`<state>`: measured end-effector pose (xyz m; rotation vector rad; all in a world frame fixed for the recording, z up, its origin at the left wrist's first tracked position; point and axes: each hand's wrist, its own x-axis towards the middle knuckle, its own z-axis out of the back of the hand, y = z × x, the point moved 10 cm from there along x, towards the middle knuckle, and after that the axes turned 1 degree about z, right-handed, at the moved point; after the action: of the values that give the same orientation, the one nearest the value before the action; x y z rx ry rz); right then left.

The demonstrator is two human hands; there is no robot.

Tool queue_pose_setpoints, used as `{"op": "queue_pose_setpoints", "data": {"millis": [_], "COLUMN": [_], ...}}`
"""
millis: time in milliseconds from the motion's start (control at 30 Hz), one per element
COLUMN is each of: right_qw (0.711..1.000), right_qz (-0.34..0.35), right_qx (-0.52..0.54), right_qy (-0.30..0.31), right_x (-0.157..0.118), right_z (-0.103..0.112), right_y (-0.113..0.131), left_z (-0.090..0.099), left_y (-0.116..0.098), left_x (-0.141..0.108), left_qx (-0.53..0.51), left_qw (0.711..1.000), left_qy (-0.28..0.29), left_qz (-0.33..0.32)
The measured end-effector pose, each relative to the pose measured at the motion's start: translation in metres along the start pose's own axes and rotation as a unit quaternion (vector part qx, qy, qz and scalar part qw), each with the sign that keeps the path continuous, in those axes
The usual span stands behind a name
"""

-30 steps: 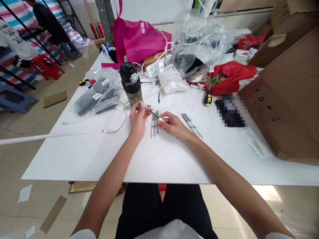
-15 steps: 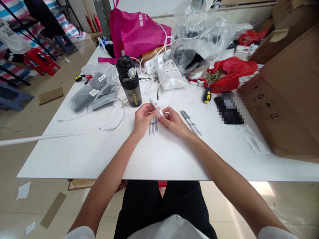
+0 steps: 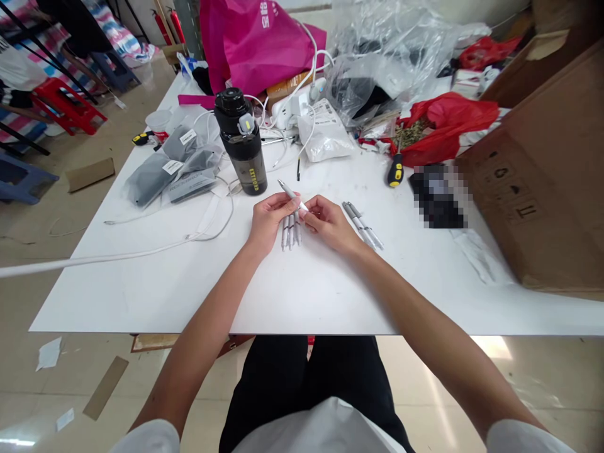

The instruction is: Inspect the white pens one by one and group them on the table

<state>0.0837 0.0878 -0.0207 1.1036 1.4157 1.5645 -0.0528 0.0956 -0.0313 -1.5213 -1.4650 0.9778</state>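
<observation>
The left hand (image 3: 270, 221) and right hand (image 3: 329, 223) have drawn closer together around the silver pen (image 3: 291, 195). The head view has shifted, leaving the white table (image 3: 311, 296) higher in frame.

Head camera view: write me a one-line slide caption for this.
Left hand and right hand hold a silver pen above a row of pens on a white table.

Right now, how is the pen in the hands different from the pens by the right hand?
The held pen is lifted off the table between the left hand and right hand, while the lying pens rest flat on the white table. The held pen is alone, but the lying pens sit together side by side. The held pen shows a white end; the lying pens show none. Both are slim and silvery.
</observation>
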Motion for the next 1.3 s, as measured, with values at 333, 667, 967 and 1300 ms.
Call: {"op": "queue_pose_setpoints", "data": {"millis": [333, 667, 967, 1300], "right_qw": [0.998, 0.993, 0.985, 0.988], "right_qz": [-0.027, -0.038, -0.055, -0.027], "right_qx": [0.048, 0.105, 0.162, 0.153], "right_qy": [0.044, 0.027, 0.015, -0.015], "right_x": [-0.001, -0.002, -0.001, -0.001], "right_z": [-0.009, -0.005, -0.004, 0.001], "right_y": [0.002, 0.002, -0.004, 0.006], "left_z": [-0.007, -0.003, 0.004, 0.009], "left_y": [0.000, -0.001, -0.001, 0.001], "left_x": [-0.001, -0.002, -0.002, -0.001], "left_qx": [-0.022, -0.049, -0.064, -0.081], "left_qw": [0.999, 0.999, 0.997, 0.995], "left_qy": [0.034, 0.001, -0.028, -0.038], "left_qz": [0.017, 0.010, 0.026, 0.035]}}
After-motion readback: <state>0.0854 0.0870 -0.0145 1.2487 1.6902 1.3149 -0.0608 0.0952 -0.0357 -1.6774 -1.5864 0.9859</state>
